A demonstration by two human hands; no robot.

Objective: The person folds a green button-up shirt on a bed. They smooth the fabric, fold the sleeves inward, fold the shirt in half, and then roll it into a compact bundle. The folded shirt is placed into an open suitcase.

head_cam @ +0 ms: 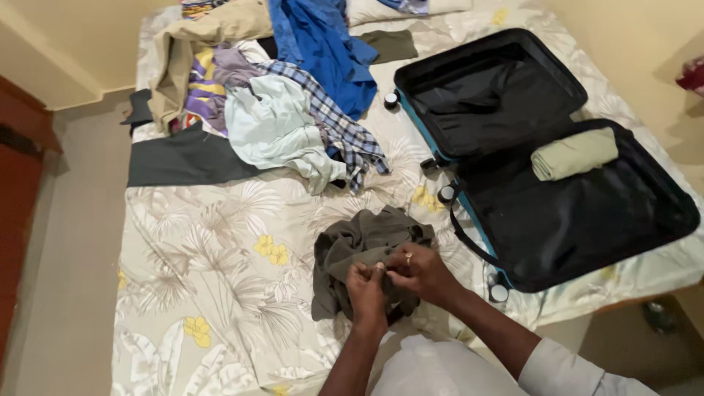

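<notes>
1. Both hands working at the near edge of a crumpled olive-grey garment [363, 253] lying on the floral bedsheet [220, 293], just left of the open black suitcase [557, 191].
2. Left hand [367, 290] curled shut, thumb and fingers pinching a fold of the cloth; right hand [422, 271] likewise closed on the same edge, a ring on one finger, knuckles touching the left's.
3. Garment spread away from the hands, up and slightly left, its long axis running roughly from near to far; both hands about equally close, gripping the nearest hem.
4. Rolled pale-green cloth [574, 153] resting in the suitcase's near half, well apart from the hands to the right.
5. Heap of mixed clothes [279, 95] at the far side of the bed, untouched.
6. Hard to make out: what exactly sits between the fingertips, possibly a button or seam; lower part of the garment hidden behind the hands; forearms cut off at the frame's bottom edge.
</notes>
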